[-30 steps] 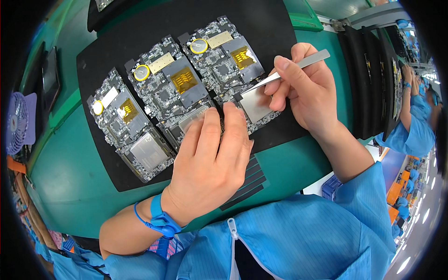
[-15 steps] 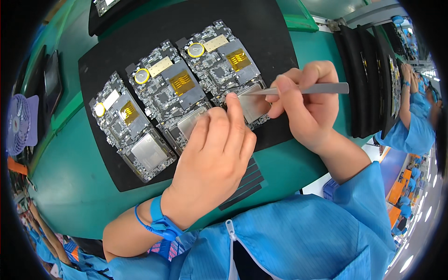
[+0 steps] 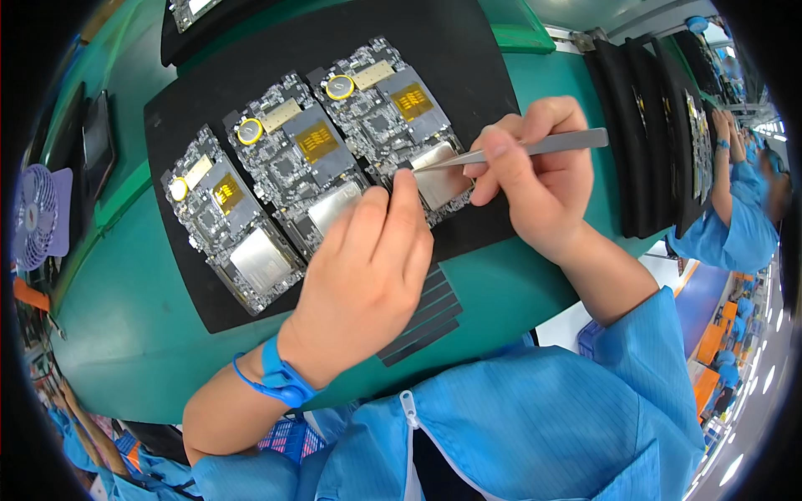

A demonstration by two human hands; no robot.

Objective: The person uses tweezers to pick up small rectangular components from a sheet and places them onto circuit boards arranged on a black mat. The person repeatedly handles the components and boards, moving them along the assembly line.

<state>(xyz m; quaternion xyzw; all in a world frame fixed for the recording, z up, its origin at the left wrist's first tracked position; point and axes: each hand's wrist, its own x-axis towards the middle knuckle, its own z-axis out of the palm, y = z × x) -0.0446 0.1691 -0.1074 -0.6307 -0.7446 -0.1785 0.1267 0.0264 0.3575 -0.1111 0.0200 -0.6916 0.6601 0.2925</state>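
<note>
Three circuit boards lie side by side on a black mat (image 3: pixel 468 67): a left board (image 3: pixel 209 221), a middle board (image 3: pixel 284 167) and a right board (image 3: pixel 368 134). Each carries a round yellow-rimmed coin cell, an amber tape patch and a silver metal plate. My right hand (image 3: pixel 543 184) pinches metal tweezers (image 3: pixel 568 142), whose points reach the right board beside its silver plate. My left hand (image 3: pixel 359 267) is palm down with its fingers stretched out, the index fingertip at the lower left edge of the right board, close to the tweezer points. It partly covers the middle board.
Dark strips (image 3: pixel 426 317) lie on the green table (image 3: pixel 125 334) near its front edge. Black padded dividers (image 3: pixel 635 134) with boards between them stand at the right. A purple fan (image 3: pixel 35 217) is at the far left. Other people in blue sit beyond.
The view has shifted slightly, so the boards sit a little further left. Both hands and the tweezers stay at the same part of the right board, with only small movements.
</note>
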